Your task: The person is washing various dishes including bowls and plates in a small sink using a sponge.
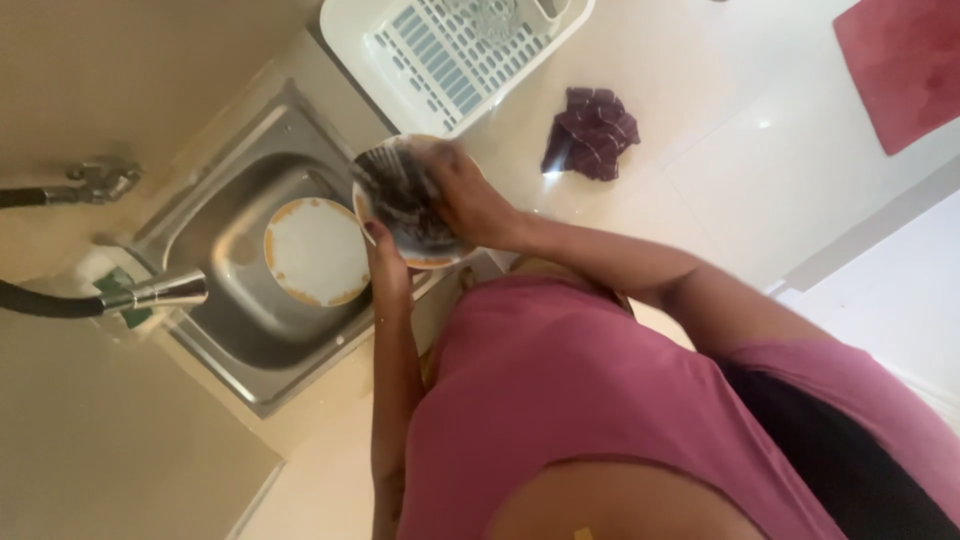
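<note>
At frame centre, the left hand (388,268) grips the rim of a round orange-rimmed plate (405,200) above the steel sink (215,225); the right hand (468,195) presses a dark scrubber (400,185) against it.

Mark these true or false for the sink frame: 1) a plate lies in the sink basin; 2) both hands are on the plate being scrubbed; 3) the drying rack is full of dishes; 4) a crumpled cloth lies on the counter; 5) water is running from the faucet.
1) True: a white plate with an orange rim lies in the sink.
2) True: the left hand holds the soapy plate from below and the right hand rubs it.
3) False: the white drying rack looks nearly bare.
4) True: a dark purple cloth lies crumpled on the counter.
5) False: no stream shows at the faucet.
</note>
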